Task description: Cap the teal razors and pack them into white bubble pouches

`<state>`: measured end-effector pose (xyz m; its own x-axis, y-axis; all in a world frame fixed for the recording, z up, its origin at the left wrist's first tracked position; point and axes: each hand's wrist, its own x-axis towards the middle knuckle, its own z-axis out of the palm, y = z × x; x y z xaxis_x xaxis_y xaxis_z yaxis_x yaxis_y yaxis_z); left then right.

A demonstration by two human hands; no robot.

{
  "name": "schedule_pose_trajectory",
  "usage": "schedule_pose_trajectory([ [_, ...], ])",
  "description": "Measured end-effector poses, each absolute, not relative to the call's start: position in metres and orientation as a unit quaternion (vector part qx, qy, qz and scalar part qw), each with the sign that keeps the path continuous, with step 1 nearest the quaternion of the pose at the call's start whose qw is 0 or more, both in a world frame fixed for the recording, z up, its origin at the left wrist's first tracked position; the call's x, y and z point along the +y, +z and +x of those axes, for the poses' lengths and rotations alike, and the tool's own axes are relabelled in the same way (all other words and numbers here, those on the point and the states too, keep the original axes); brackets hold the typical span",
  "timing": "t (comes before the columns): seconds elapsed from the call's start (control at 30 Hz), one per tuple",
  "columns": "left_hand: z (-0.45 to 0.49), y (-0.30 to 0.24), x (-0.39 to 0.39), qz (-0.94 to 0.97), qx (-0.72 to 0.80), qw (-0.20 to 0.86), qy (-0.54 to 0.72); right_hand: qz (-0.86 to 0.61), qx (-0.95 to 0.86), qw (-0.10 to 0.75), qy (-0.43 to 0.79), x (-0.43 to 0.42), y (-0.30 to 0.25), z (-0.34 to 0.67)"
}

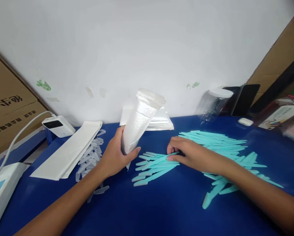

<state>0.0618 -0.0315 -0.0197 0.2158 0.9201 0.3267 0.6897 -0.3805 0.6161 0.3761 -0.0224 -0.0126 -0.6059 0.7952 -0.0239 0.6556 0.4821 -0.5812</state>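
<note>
My left hand [119, 150] is wrapped round a white plastic pouch [143, 116], held tilted above the blue table with its top leaning right. My right hand [181, 151] pinches the handle end of a teal eyebrow razor [161, 159] in a small pile. Several razors there lie side by side, their pale blade ends pointing left. A larger heap of teal eyebrow razors [210, 139] spreads behind and under my right forearm, which hides part of it. Clear plastic blade caps [89, 159] lie loose left of my left hand.
Flat white pouches [68, 150] lie at the left; more stacked pouches [161, 124] rest against the wall. A white device with a cable [58, 126] stands back left. At the back right are a clear jar [215, 101], a dark phone [246, 98], a white earbud case [245, 122] and a bottle [281, 114].
</note>
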Motion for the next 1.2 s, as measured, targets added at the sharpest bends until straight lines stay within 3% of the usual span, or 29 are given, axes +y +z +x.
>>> schedule_pose_trajectory([
  [0.2,0.061,-0.017,-0.031,0.771,0.545,0.169,0.283,-0.434,-0.847,0.119,0.282,-0.024,-0.01,0.377],
  [0.57,0.03,-0.001,-0.016,0.796,0.546,-0.005,0.261,-0.399,-0.872,0.143,0.247,-0.02,-0.012,0.383],
  [0.87,0.014,0.003,-0.008,0.803,0.545,-0.033,0.239,-0.427,-0.807,0.294,0.283,-0.013,0.014,0.4],
  [1.0,0.016,0.001,-0.008,0.811,0.538,-0.042,0.226,-0.46,-0.764,0.406,0.202,-0.006,0.02,0.409],
  [1.2,0.025,-0.003,-0.012,0.828,0.518,-0.056,0.207,-0.447,-0.789,0.39,0.158,-0.004,0.019,0.409],
])
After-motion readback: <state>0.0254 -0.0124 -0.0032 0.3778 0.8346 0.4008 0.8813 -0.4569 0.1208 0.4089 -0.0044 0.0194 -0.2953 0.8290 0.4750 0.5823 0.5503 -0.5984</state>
